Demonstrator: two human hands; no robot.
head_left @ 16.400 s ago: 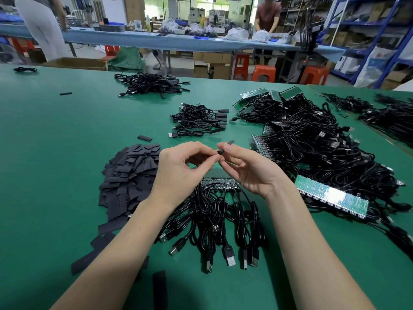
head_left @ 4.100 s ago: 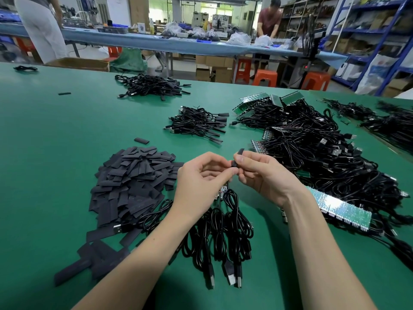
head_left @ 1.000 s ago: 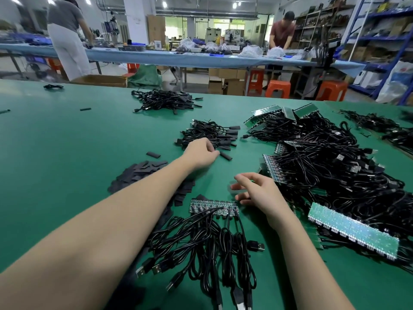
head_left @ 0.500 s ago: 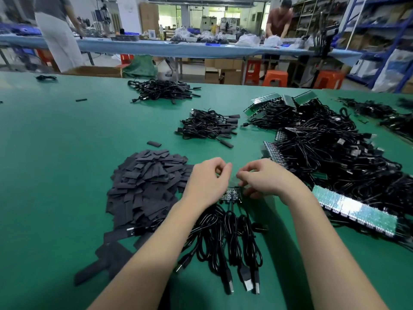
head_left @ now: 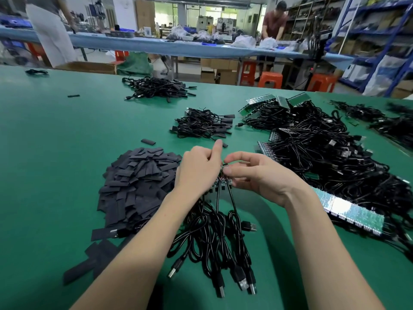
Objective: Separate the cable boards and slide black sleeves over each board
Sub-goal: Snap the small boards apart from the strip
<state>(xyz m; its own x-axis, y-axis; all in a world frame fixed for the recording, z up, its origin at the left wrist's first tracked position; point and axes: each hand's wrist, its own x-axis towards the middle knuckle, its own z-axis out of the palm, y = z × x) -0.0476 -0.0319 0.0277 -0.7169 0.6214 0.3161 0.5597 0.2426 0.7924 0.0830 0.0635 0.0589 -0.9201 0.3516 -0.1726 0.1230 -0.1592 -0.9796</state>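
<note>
Board strip [head_left: 221, 181] pinched by left hand [head_left: 196, 171] and right hand [head_left: 257, 177]; sleeve pile [head_left: 138, 184] left, cable heap [head_left: 324, 157] right.

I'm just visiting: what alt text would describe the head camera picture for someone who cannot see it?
Two bare hands, left hand and right hand, grip a small strip of cable boards above a green table, black USB cables hanging from it. A pile of black sleeves lies to the left; heaps of unseparated cables lie to the right.
</note>
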